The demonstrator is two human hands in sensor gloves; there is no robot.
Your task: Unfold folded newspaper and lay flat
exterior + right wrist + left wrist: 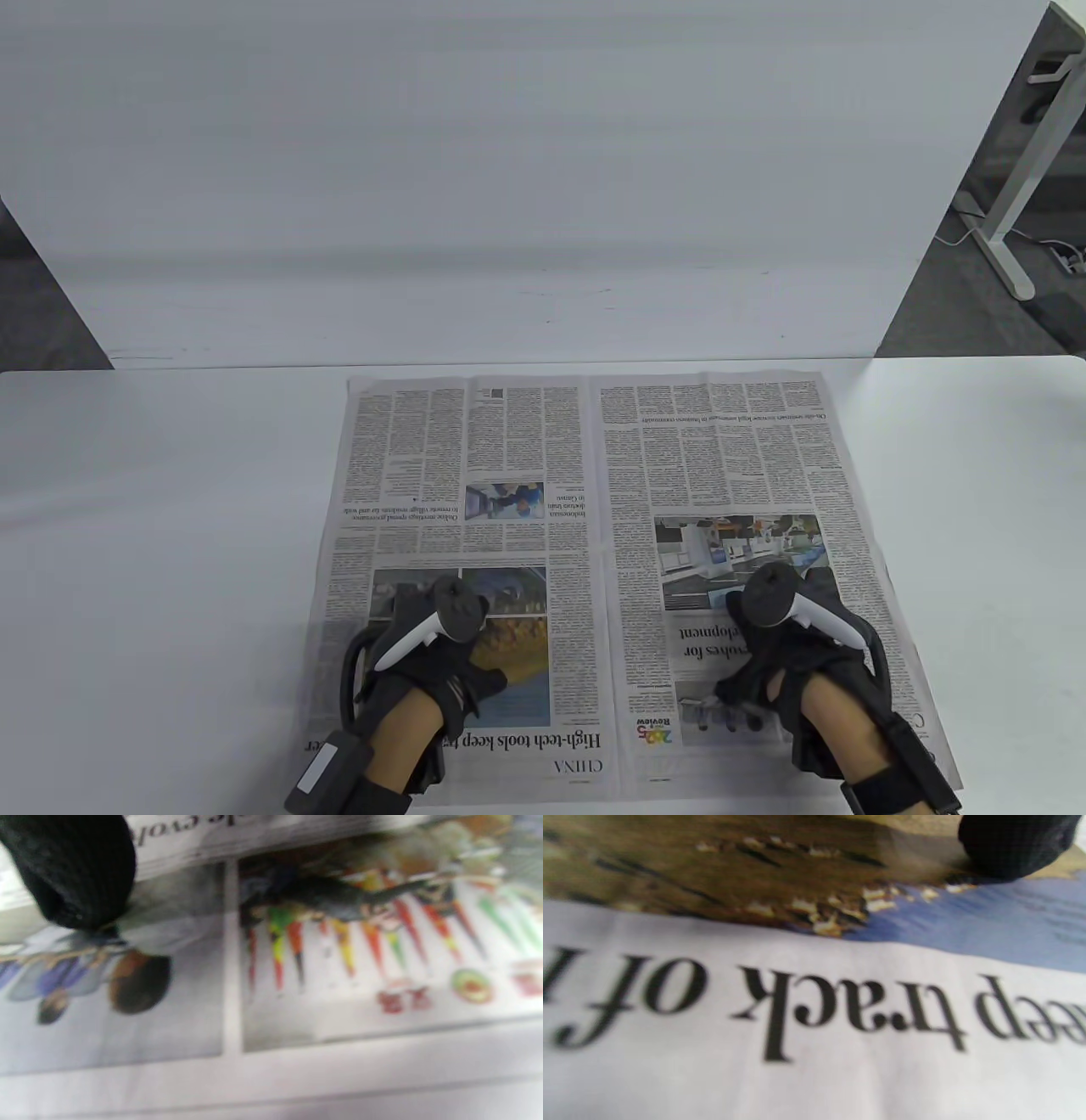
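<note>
Newspaper (pixel 594 526) is seen fully opened to a two-page spread on the white desk (pixel 153 526), centre fold running away from the person, print upside down to the camera. No folded-over flap is visible; the far edge lies flush near the desk's back edge.

Left hand (pixel 441 654) is laid on the near part of the left page, over the colour photo. Right hand (pixel 772 654) is laid on the near part of the right page, below the lab photo. Both are pressed palm-down on the sheet, nothing gripped. In each wrist view a single gloved fingertip (pixel 1014 844) is seen touching the paper; the rest of the fingers are out of view, so the exact spread cannot be told.

Judged status: unfolding done. Remaining: smoothing only. Slight creasing is visible along the centre fold and the mid-page cross fold, and the right edge looks a little lifted. Task judged nearly complete.
</note>
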